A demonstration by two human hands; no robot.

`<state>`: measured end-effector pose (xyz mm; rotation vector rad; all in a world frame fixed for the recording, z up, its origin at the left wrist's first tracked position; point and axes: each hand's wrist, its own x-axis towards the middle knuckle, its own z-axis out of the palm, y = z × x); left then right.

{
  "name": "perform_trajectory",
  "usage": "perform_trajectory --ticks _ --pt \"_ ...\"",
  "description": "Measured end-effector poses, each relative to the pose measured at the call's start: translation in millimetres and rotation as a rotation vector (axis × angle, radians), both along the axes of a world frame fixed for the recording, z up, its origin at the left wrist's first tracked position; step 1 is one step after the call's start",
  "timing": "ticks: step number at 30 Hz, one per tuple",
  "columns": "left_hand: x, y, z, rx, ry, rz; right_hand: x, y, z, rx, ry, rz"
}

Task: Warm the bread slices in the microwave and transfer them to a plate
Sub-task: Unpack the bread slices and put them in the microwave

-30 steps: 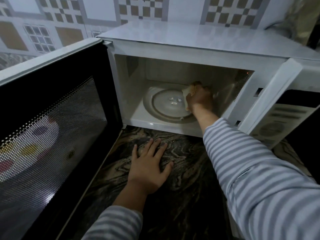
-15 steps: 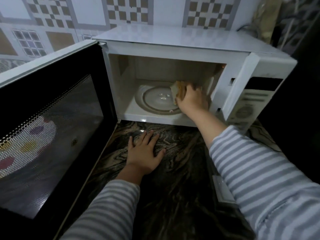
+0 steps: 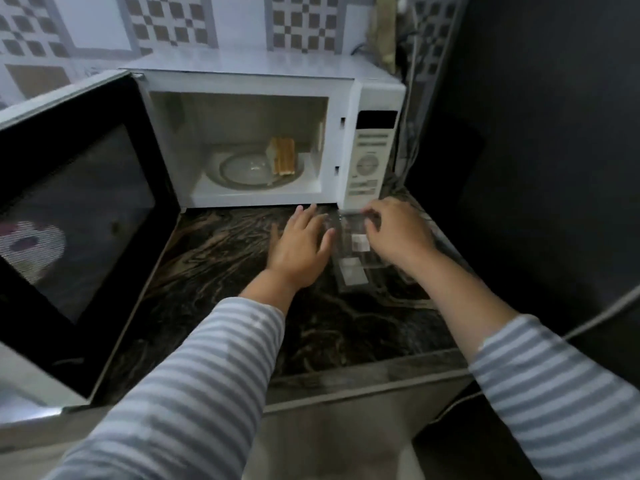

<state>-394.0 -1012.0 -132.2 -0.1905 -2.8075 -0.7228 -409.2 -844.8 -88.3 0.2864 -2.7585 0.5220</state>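
The white microwave (image 3: 349,98) stands with its door (image 3: 79,209) swung wide to the left. Inside, bread slices (image 3: 282,155) stand on edge on the right part of the glass turntable (image 3: 239,168). Both my hands are out on the dark marbled counter (image 3: 221,258) in front of the oven. My left hand (image 3: 299,247) lies flat with fingers spread beside a clear plastic bread wrapper (image 3: 353,268). My right hand (image 3: 398,233) rests on that wrapper with fingers curled onto its far edge.
The open door fills the left side down to the counter's front edge (image 3: 363,386). A dark wall (image 3: 536,150) closes the right side, with cables hanging behind the microwave (image 3: 410,98). A tiled wall runs behind.
My right hand let go of the bread inside the oven and came out to the wrapper on the counter. The left hand slid right toward it. The view pulled back.
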Motion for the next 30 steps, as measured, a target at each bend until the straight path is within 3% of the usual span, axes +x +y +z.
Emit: perform_trajectory --ticks 9,18,30 --pt "24.1 101.7 -8.6 -0.184 0.140 -0.204 35.9 104.5 -41.0 0.039 -0.143 -0.040" --pt "31.1 158.4 -45.3 -0.434 0.057 0.006 19.2 135.7 -87.8 0.041 -0.017 0.223" --pt "20.3 171.9 -75.4 -0.234 0.061 0.195 7.0 149.0 -113.2 -0.124 0.146 0.326"
